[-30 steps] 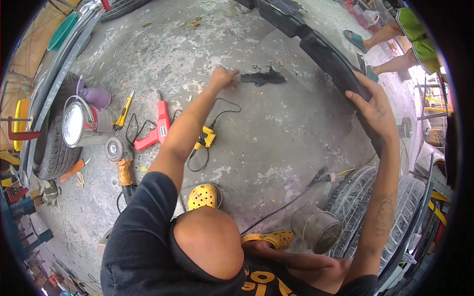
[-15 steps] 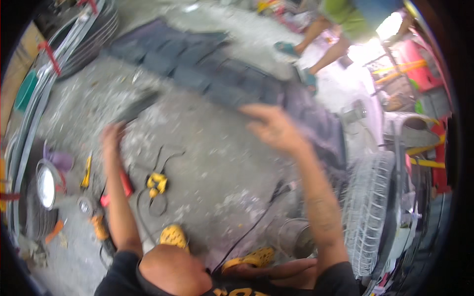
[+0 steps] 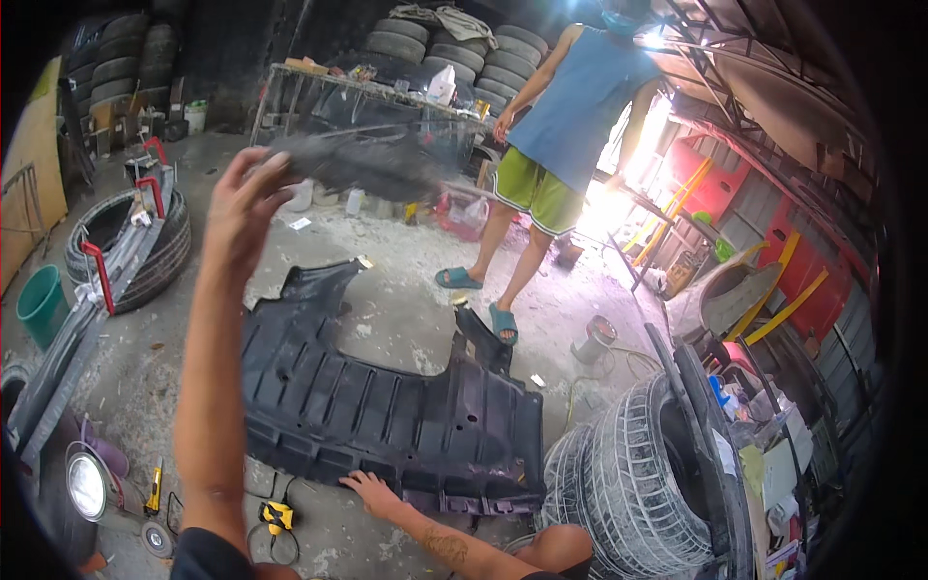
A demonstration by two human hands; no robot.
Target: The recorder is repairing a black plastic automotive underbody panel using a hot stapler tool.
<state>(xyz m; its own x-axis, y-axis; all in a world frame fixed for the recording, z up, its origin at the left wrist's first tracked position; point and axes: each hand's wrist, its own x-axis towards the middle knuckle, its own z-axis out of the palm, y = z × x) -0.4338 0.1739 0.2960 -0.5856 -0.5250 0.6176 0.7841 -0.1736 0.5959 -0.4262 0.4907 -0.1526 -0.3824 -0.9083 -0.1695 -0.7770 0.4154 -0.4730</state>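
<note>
My left hand (image 3: 240,198) is raised at the left, fingers and thumb closed on the end of a dark, flat, elongated piece (image 3: 358,164). Motion smears that piece, so its exact kind is unclear. Below it on the floor lies a large black ribbed plastic panel (image 3: 372,401), like a car's underbody cover, with a wide cut-out on its far side. Along the panel's near edge my right hand (image 3: 373,493) rests with its fingers spread, holding nothing.
A person (image 3: 599,116) in sandals stands beyond the panel. Stacked tyres (image 3: 628,474) are close at the right; another tyre (image 3: 130,251) lies left beneath long metal bars. A yellow-black corded item (image 3: 277,517), grinder (image 3: 157,538) and round lamp (image 3: 87,483) are at the near left.
The view has tilted up. My left hand has lifted the dark piece from low over the floor. My right hand, which had a finger extended in the air, now rests on the panel.
</note>
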